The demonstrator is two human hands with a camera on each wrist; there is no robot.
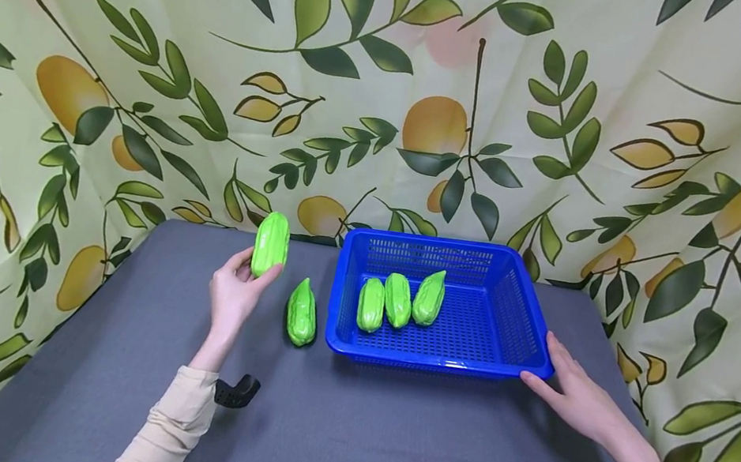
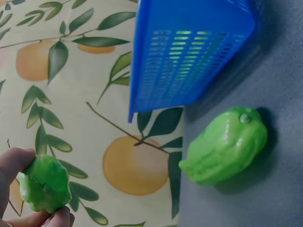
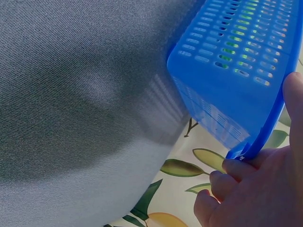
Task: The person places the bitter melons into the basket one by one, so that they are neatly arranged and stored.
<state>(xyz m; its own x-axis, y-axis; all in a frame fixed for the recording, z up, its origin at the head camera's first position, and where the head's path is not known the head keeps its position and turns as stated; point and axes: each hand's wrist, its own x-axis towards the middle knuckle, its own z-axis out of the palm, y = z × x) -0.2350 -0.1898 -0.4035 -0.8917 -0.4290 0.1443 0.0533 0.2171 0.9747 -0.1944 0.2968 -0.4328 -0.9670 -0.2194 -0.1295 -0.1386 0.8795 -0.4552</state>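
In the head view my left hand (image 1: 237,287) holds a light green, ridged bitter melon (image 1: 271,245) upright above the table, left of the basket. The thumb and fingers pinch its sides; the left wrist view shows the knobbed end of this held melon (image 2: 46,184). Another bitter melon (image 1: 302,313) lies on the table between that hand and the blue plastic basket (image 1: 437,361). Three more lie side by side in the basket's left half, the middle one (image 1: 398,300) among them. My right hand (image 1: 579,394) grips the basket's near right corner, thumb and fingers around the rim.
A dark grey cloth (image 1: 382,440) covers the table. Behind and at both sides hangs a pale curtain (image 1: 367,159) printed with leaves and fruit. Black bands with a bracket (image 1: 237,391) are on both wrists, by the beige sleeves.
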